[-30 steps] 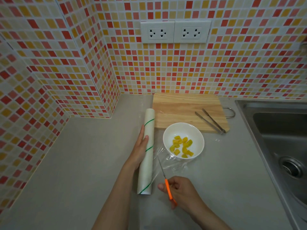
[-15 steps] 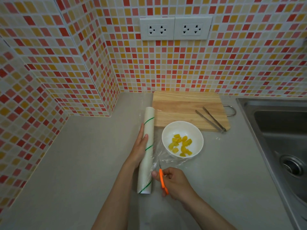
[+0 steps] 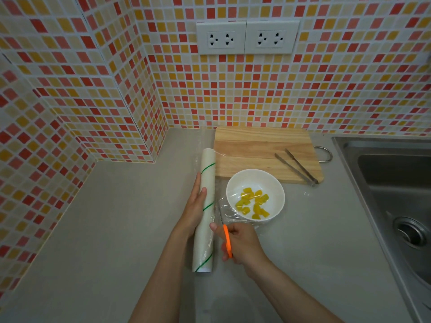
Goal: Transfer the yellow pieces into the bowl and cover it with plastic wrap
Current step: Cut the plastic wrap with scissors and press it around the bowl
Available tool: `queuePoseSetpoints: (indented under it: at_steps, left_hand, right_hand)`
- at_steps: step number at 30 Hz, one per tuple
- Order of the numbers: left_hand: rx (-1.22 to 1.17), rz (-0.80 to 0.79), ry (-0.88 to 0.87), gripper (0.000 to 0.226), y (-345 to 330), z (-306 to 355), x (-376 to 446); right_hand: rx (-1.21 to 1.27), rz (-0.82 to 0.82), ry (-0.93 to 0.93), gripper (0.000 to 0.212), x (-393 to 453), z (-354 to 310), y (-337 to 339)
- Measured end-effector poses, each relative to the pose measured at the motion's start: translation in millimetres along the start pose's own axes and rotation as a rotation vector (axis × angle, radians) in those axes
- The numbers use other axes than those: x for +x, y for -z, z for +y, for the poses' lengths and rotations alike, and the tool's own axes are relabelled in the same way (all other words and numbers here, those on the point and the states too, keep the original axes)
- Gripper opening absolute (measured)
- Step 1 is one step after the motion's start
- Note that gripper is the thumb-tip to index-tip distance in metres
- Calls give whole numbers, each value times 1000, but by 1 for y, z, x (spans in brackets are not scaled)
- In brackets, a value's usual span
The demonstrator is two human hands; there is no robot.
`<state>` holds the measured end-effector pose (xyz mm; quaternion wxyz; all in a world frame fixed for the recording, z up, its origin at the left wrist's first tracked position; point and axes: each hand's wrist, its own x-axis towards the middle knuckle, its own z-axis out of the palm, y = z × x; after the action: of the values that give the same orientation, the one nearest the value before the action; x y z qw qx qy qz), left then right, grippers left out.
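1. Yellow pieces [image 3: 253,203]: we log them already inside the white bowl [image 3: 277,190], which stands on the counter [image 3: 105,229] just in front of the cutting board [image 3: 256,148].
2. Plastic wrap sheet [image 3: 229,214]: drawn rightward off the roll and lying over the bowl; we can see it wrinkled at the near-left rim, but its far edge is hard to trace.
3. Roll of plastic wrap [image 3: 206,206]: lies just left of the bowl, long axis running away from us, near end toward our body.
4. Left hand [image 3: 194,210]: fingers straight, flat against the roll's left side, pressing it still.
5. Right hand [image 3: 240,243]: curled round the orange-handled scissors [image 3: 227,240], blades pointing forward into the film between roll and bowl.
6. Key relation: the cut line runs parallel to the roll, straight ahead of our right hand, the nearer one; we judge the cut is just started.
7. Tongs [image 3: 296,167] rest on the board; a sink [image 3: 384,183] lies at right.
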<state>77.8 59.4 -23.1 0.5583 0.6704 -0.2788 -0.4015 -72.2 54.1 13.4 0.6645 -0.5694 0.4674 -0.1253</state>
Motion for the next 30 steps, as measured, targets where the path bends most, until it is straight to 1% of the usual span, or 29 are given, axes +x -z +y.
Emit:
queuePoseSetpoints:
  at_steps: [5, 8, 13, 20, 24, 30]
  left_hand:
    - [-26, 7, -10, 51, 3, -1, -1]
    - [-13, 17, -32, 52, 5, -2, -1]
    - [-15, 16, -33, 52, 8, 2, -2]
    - [7, -9, -30, 52, 9, 4, -3]
    - [27, 4, -31, 52, 11, 3, -3]
    - [42, 6, -11, 52, 12, 9, -7]
  right_hand:
    - [25, -26, -25, 44, 2, -12, -4]
    - [43, -6, -31, 43, 7, -18, -4]
    - [38, -26, -18, 48, 14, -28, -7]
    - [70, 3, -6, 53, 25, -37, -10]
    - [101, 20, -20, 54, 32, -41, -12]
    - [135, -2, -53, 47, 42, -52, -14]
